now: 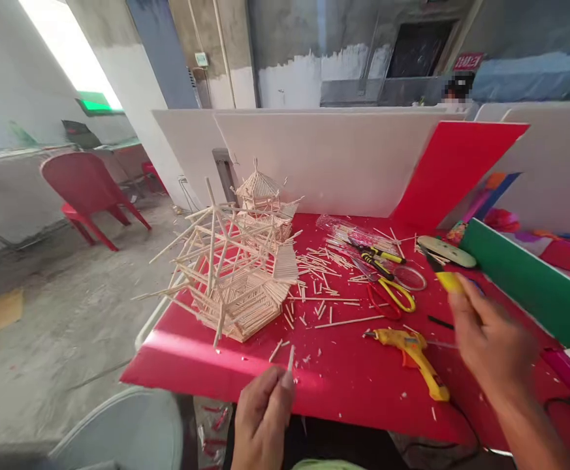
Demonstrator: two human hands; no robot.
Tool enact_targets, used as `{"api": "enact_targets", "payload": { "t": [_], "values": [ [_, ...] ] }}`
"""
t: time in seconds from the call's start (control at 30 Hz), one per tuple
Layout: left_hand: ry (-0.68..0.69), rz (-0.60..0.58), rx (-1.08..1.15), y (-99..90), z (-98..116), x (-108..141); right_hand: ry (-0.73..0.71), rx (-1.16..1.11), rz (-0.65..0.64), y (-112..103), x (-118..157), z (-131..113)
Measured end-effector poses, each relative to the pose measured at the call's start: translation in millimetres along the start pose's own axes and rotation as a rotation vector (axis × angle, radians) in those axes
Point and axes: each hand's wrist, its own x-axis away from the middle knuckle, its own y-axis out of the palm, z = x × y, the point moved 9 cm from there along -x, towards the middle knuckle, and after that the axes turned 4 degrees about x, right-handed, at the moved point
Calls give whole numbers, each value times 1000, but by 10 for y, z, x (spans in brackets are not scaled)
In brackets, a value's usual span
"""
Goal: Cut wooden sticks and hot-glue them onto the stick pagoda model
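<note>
My left hand (264, 408) pinches a short wooden stick (291, 358), which points up over the front of the red table. Off to the right, my right hand (493, 333) is closed around a yellow-handled knife (448, 282) with a dark blade, somewhat blurred and raised above the table. A yellow glue gun (409, 349) lies between the two hands. Behind my left hand stands a model pavilion of wooden sticks (236, 281), its framework partly bare, with a roofed pavilion (260, 186) at the back. Cut stick pieces (318, 264) lie scattered beside it.
Yellow-handled scissors (399, 294) and black-and-yellow pliers (375, 258) lie near a tape roll (409, 278). A green board (514, 281) edges the right side; a white partition (324, 163) stands behind. A bucket (123, 427) is at lower left, a red chair (86, 186) beyond.
</note>
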Motion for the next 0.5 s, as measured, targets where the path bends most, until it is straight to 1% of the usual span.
{"api": "enact_targets", "payload": {
  "t": [0.03, 0.07, 0.1, 0.13, 0.17, 0.2, 0.23, 0.27, 0.33, 0.43, 0.5],
  "values": [
    [-72, -1, 70, 35, -44, -11, -63, -116, -67, 33, 4, -102],
    [-137, -18, 133, 104, -73, -32, -163, -274, -150, 47, 71, -316],
    [-158, -8, 186, 154, -61, -62, -265, -423, -278, 66, 197, -591],
    [-175, 5, 211, 195, -51, -93, -342, -520, -374, 49, 343, -856],
    [-183, 2, 224, 237, -40, -119, -398, -578, -436, 10, 481, -1086],
    [-181, -3, 226, 262, -32, -139, -430, -623, -474, -34, 593, -1264],
    [-176, -15, 218, 276, -33, -151, -447, -648, -500, -69, 674, -1389],
    [-169, -31, 207, 279, -42, -156, -456, -661, -512, -98, 724, -1465],
    [-142, -57, 180, 257, -67, -154, -470, -674, -523, -131, 759, -1515],
    [-116, -78, 146, 222, -103, -132, -495, -662, -519, -123, 736, -1464],
    [-127, -77, 140, 206, -117, -100, -518, -622, -512, -56, 707, -1387]
  ]
}}
